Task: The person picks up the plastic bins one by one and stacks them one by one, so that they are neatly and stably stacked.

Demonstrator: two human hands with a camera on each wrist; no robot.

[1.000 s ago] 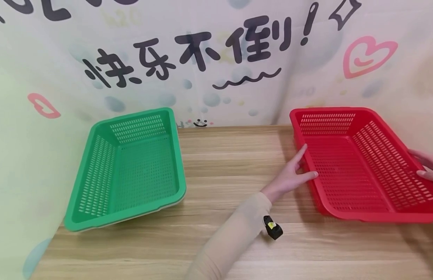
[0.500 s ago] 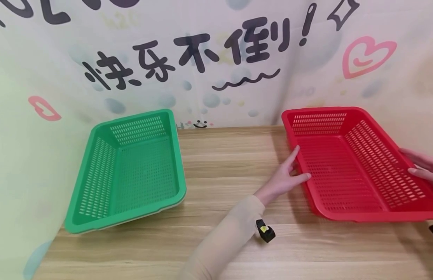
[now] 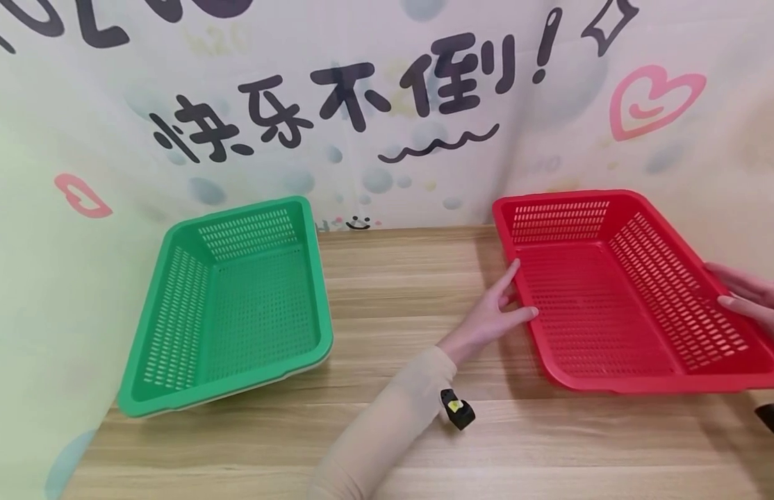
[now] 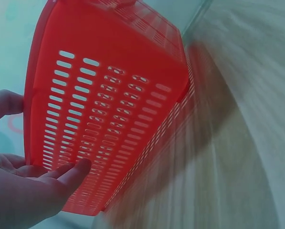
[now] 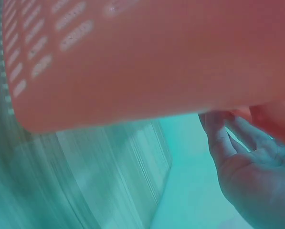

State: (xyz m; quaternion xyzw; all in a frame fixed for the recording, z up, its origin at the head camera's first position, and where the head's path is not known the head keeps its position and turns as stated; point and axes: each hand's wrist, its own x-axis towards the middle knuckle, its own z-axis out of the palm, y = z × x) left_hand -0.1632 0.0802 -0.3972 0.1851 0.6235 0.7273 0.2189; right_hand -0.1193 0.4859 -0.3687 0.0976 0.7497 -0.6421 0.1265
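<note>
A red perforated plastic basket (image 3: 552, 196) sits on the right of the wooden table (image 3: 412, 278). My left hand (image 3: 496, 312) lies against its left long side, index finger stretched along the outer wall and thumb resting on the rim. The left wrist view shows the basket's slotted wall (image 4: 113, 62) with my left hand's fingers (image 4: 73, 174) flat against it. My right hand (image 3: 746, 295) touches the right rim with straight fingers. In the blurred right wrist view that hand (image 5: 247, 171) sits beside the basket's underside (image 5: 156, 57).
A green perforated basket (image 3: 321, 281) lies at the left of the table, tipped against the backdrop. A printed backdrop (image 3: 387, 104) closes off the rear and both sides. Bare wood runs between the two baskets and along the front edge.
The red basket has slid to the left across the table, with both hands moving along on its two long sides. The green basket has stayed where it was.
</note>
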